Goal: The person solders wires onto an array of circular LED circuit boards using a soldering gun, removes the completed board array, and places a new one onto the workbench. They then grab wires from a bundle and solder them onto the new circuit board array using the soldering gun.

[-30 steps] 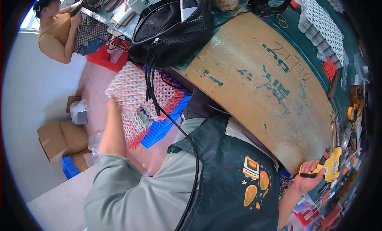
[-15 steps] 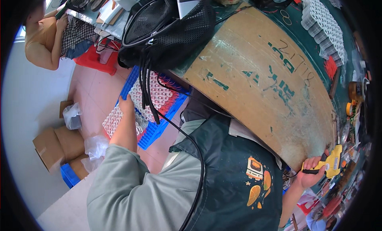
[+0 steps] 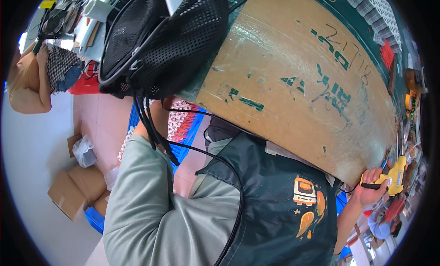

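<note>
Yellow gun-shaped tool [image 3: 397, 175], just one

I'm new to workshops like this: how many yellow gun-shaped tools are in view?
1: the yellow gun-shaped tool, gripped in the person's right hand, beside the lower right corner of the brown board. Others may be hidden in the clutter at far right.

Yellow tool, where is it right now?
In the head view, the yellow tool is at the right, in the right grip, just past the lower corner of the cardboard.
</note>
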{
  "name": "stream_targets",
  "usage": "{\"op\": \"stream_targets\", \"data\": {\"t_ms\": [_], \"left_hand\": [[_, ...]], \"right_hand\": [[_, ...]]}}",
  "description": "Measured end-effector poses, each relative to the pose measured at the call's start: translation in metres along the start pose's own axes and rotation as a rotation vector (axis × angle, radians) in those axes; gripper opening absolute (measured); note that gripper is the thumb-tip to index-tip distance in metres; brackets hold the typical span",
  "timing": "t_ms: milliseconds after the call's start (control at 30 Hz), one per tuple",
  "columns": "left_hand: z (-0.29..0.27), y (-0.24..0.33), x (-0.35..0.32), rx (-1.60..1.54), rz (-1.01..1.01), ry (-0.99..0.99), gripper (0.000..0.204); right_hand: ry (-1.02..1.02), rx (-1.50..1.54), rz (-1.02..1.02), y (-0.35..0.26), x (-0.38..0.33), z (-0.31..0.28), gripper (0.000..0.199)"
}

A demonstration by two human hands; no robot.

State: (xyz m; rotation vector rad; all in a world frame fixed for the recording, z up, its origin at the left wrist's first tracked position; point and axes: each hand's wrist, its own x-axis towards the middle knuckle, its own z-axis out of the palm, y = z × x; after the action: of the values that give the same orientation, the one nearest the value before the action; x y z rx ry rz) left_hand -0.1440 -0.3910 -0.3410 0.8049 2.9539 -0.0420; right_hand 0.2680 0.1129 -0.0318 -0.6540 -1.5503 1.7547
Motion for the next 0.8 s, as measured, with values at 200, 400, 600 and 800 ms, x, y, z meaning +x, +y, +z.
{"op": "stream_targets", "data": {"t_ms": [200, 400, 600, 800], "left_hand": [[0.013, -0.017, 0.0, -0.029, -0.068, -0.037, 0.031], [0.013, -0.025, -0.009, -0.083, -0.126, -0.017, 0.029], [0.0, -0.032, -0.022, -0.158, -0.184, 0.046, 0.028], [-0.015, -0.039, -0.042, -0.242, -0.271, 0.133, 0.027]], "right_hand": [[-0.016, -0.019, 0.023, -0.003, 0.0, 0.0, 0.059], [0.005, -0.043, 0.024, -0.003, 0.001, 0.001, 0.061], [0.012, -0.005, 0.011, -0.002, -0.001, 0.002, 0.06], [0.015, 0.079, 0.028, 0.001, -0.004, 0.007, 0.059]]}}
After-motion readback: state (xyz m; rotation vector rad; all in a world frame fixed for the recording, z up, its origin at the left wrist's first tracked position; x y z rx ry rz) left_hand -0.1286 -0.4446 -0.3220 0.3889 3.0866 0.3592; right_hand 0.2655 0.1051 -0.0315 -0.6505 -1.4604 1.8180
